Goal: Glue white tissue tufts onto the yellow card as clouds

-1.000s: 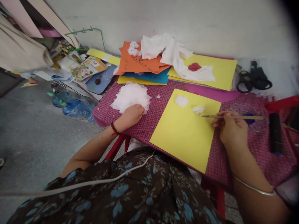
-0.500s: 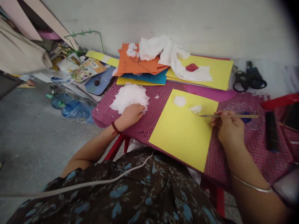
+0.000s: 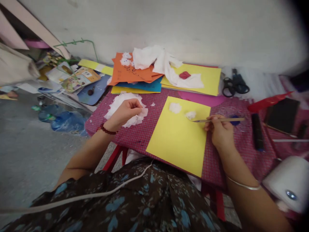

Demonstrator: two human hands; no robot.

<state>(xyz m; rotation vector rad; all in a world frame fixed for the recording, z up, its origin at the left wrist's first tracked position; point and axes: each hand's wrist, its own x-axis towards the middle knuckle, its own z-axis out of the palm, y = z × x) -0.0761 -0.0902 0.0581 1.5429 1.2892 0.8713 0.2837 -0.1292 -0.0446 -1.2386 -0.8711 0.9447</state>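
Observation:
My left hand (image 3: 126,111) is raised over a pile of white paper pieces (image 3: 113,106), thumb and finger pinched on a small white paper piece (image 3: 144,112). My right hand (image 3: 220,129) grips a thin wooden stick with a pointed grey tip (image 3: 228,119), which looks like a pencil or fine brush; I cannot tell which. Its tip points left, just above a yellow sheet (image 3: 177,138) and close under a small crumpled white tuft (image 3: 190,115). To the left on that sheet sits a flatter white tuft (image 3: 175,108).
Orange sheets (image 3: 132,74) and white tissue (image 3: 147,58) lie at the back by the wall. Black-handled scissors (image 3: 229,87), a dark cylinder (image 3: 257,132) and a white rounded object (image 3: 287,183) are at right. Plastic bottles (image 3: 65,120) stand on the floor at left.
My left hand has lifted from the paper pile with a white piece pinched in its fingers. My right hand still holds the stick near the tuft. The whole view has shifted somewhat.

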